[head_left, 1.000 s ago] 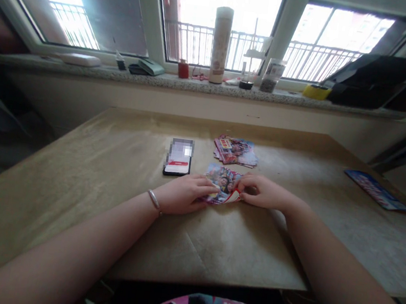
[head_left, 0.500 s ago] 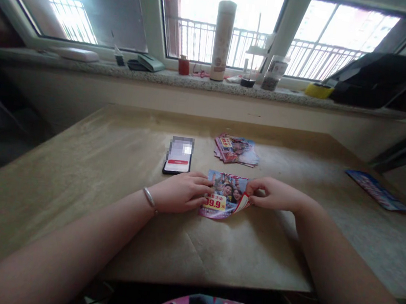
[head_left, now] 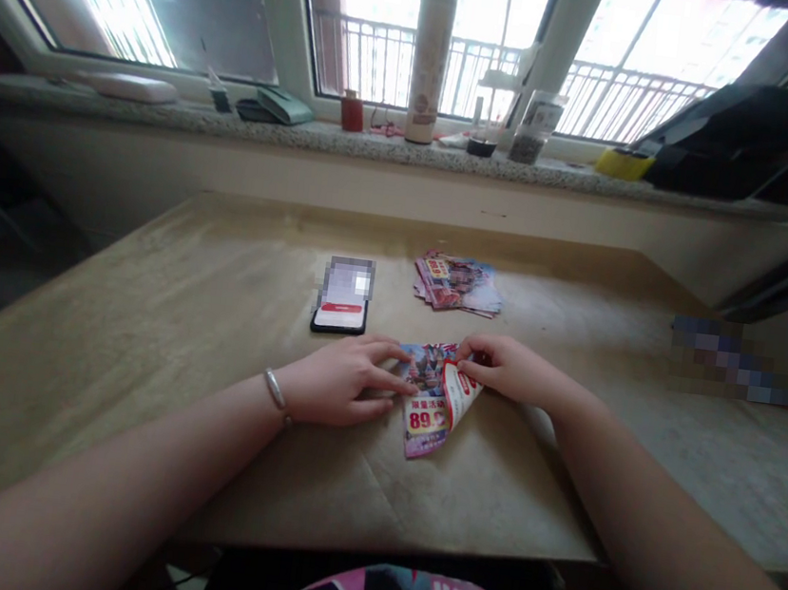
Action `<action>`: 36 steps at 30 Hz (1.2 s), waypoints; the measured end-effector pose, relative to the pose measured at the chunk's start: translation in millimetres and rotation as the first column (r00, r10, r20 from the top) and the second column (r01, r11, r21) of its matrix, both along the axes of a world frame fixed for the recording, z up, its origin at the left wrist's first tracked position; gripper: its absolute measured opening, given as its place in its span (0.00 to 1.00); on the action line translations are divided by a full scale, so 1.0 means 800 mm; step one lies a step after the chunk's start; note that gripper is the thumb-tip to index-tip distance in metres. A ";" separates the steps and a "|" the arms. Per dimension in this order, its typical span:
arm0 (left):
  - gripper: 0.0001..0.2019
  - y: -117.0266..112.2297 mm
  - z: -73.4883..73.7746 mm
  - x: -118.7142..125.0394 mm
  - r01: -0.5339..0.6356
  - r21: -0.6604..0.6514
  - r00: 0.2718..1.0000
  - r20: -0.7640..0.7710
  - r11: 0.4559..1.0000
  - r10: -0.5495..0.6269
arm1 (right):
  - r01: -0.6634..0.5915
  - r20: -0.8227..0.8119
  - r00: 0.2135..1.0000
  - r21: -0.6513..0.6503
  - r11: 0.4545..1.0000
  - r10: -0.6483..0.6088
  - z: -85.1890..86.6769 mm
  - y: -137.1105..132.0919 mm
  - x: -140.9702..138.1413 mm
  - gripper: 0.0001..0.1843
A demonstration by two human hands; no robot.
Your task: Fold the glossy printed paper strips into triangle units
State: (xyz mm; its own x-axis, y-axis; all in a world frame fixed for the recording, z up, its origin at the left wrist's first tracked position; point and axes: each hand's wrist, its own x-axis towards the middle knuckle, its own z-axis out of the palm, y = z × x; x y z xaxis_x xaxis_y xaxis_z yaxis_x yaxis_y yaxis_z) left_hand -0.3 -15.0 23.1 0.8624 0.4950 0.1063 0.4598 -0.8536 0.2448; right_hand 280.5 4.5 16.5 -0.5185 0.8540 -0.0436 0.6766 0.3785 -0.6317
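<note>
A colourful printed flyer (head_left: pixel 422 421) lies on the table in front of me, its right side curled over so that the white and red back shows. My left hand (head_left: pixel 344 380) rests on its left edge, fingers spread and stretched out flat. Pinched between thumb and fingers of my right hand (head_left: pixel 510 369) is the flyer's folded-over right part, raised and drawn leftward. Just beyond my left hand is a phone (head_left: pixel 340 319) with its screen lit. Farther back sits a loose stack of similar flyers (head_left: pixel 463 286).
The tabletop (head_left: pixel 184 308) has a pale brown cover. A blurred blue sheet (head_left: pixel 734 361) lies at the far right. On the windowsill (head_left: pixel 355 144) stand a tall pale cylinder (head_left: pixel 429 60), a red bottle (head_left: pixel 351 112), a clear container (head_left: pixel 535 130) and a yellow object (head_left: pixel 624 163).
My right hand has moved left, folding the flyer's right side farther over. The flyer has turned a little, its lower edge nearer me. My left hand still lies on it.
</note>
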 end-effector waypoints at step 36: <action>0.21 0.005 0.007 0.002 0.044 -0.038 0.999 -0.023 0.998 -0.045 | 0.065 0.011 0.997 0.405 0.912 -0.076 -0.026 0.001 -0.044 0.05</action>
State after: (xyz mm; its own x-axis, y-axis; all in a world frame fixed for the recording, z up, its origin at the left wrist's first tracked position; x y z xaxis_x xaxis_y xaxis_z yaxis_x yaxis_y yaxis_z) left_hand 1.1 -10.8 28.9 0.8857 0.4593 0.0672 0.4278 -0.8638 0.2662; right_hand 245.0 5.4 -4.6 -0.4599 0.8355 0.3005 0.7249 0.5488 -0.4163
